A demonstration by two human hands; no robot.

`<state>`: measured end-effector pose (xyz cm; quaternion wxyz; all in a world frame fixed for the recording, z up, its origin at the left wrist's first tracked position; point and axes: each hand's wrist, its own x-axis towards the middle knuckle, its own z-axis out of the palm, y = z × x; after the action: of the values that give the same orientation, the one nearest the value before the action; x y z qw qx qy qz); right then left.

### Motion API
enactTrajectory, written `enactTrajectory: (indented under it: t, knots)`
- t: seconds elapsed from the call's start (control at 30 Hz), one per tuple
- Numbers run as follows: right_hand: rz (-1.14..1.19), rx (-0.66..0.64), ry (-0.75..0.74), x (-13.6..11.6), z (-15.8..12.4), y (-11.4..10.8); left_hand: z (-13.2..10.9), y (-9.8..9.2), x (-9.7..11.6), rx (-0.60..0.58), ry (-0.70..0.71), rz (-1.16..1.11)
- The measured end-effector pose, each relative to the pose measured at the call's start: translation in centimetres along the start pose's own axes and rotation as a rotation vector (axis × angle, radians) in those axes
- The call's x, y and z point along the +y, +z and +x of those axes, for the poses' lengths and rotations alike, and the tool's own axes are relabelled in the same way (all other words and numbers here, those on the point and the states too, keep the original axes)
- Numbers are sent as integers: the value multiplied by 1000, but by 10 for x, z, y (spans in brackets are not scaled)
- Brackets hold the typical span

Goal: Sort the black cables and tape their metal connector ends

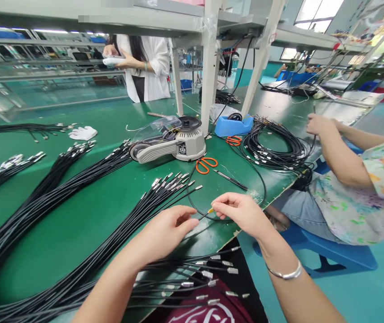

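Observation:
Between my hands runs a thin black cable (204,216) with a small yellow piece (211,210) near its end. My left hand (168,226) pinches the cable between thumb and fingers. The yellow piece is at the fingertips of my right hand (237,211), which is closed on it; whether it is tape or a sleeve I cannot tell. Just left of my hands, a bundle of black cables (138,208) with metal connectors lies on the green table (87,184). More cables with metal ends (208,273) hang over the near edge by my lap.
A grey tape dispenser machine (188,143), orange-handled scissors (207,165), a cutter knife (231,180) and a blue tape holder (234,126) stand or lie ahead. Coiled cables (272,141) lie right, beside a seated co-worker (346,188). Another person (147,67) stands behind the table.

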<state>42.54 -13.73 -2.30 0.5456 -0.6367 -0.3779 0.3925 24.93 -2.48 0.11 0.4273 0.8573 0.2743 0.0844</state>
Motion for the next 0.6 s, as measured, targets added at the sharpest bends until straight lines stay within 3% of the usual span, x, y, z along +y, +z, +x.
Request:
enactTrajectory:
  t: [0.1,0.17,0.3,0.6]
  knots:
    - [0,-30,51,4,3,-2,-4,0,-5,-123,-94,19]
    - [47,-73,93,6,3,-6,-4,4,-5,-146,-145,6]
    - [101,-141,115,12,2,-16,-1,15,2,-120,-133,-21]
    - [-109,-45,-7,20,-9,-12,7,26,25,-79,-36,83]
